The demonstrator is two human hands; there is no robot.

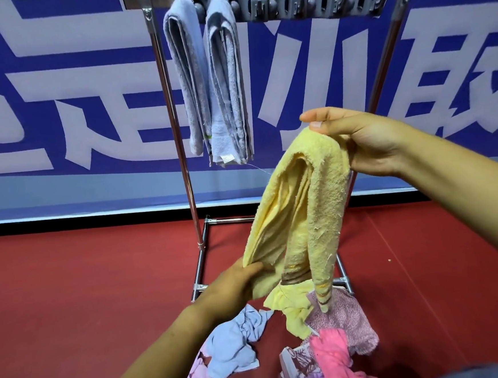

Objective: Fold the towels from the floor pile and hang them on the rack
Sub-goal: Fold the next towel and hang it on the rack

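Observation:
A yellow towel [303, 214] hangs folded in front of me. My right hand [357, 138] pinches its top fold, thumb and fingers curled over it. My left hand [234, 282] grips the towel's lower left edge. The metal rack [173, 111] stands behind, with a row of grey clips [310, 3] on its top bar. Two folded light blue towels [212, 81] hang at the rack's left end. The floor pile [287, 347] lies below my hands, with blue, yellow, pink and lilac towels.
The rack's base frame [201, 261] rests on the red floor just beyond the pile. A blue and white banner wall [57, 114] stands behind the rack. Red floor [86, 291] spreads left and right of the pile.

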